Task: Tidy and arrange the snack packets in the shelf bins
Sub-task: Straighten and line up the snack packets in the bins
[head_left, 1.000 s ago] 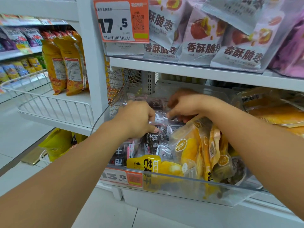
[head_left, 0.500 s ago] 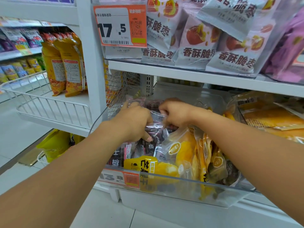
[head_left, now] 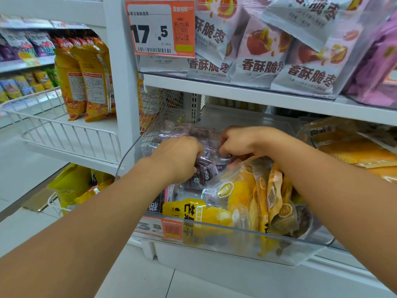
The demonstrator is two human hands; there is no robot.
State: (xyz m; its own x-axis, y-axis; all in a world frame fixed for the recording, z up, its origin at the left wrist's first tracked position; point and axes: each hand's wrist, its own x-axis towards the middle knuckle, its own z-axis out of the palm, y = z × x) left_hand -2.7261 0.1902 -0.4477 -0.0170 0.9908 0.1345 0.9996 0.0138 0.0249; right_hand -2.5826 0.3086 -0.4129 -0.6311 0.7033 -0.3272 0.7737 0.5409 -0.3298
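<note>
**Hands in clear bin, both on dark plum packets**

Hands deep in the clear shelf bin (head_left: 225, 239), working the same heap. Left hand (head_left: 178, 158): fingers curled down over the dark plum packets (head_left: 202, 175), knuckles up; fingertips hidden under the hand, so looks like a closed grip on one packet, but can't confirm which. Right hand (head_left: 238, 140): fingers curled tight, pinching the top edge of a dark packet just beside the left grip. The two grips sit near each other, not touching.

Just right of and below the right grip: clear packets of yellow dried mango (head_left: 242, 190), standing on edge, leaning against each other. In front of both grips, against the bin's front wall: a yellow packet with black characters (head_left: 189, 209) lying flat. Orange price tag (head_left: 169, 229) on the bin front, below the left wrist.

Above the grips: shelf with white jujube packets (head_left: 262, 61) and a 17.5 price label (head_left: 160, 29). Left of the left forearm: wire basket (head_left: 64, 130) holding orange bags (head_left: 86, 78).
</note>
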